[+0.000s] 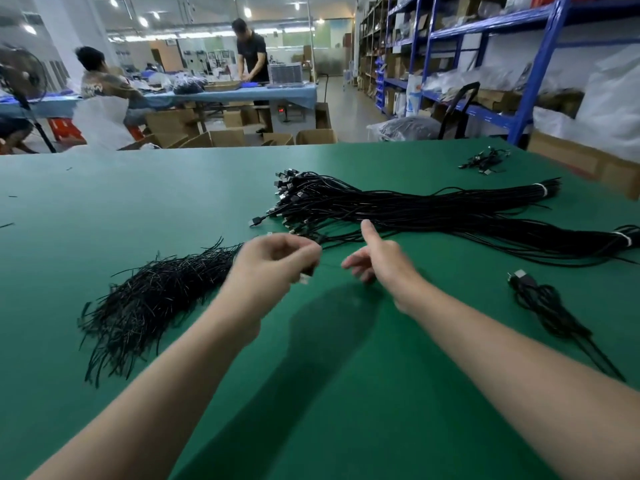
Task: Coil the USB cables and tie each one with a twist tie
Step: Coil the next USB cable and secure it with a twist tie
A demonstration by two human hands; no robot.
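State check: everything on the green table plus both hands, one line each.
left hand: fingers curled round held cable.
right hand: thumb up, fingers blurred, hold unclear.
cable bundle: uncoiled, straight, bound with white bands.
twist ties: loose heap beside left forearm.
single cable: gathered hank, lying apart at right; tie unclear.
far cables: small heap, details too small.

On the table (104,188), the twist ties (152,299) lie left, the cable bundles (433,209) behind right, one coiled cable (543,303) near right.
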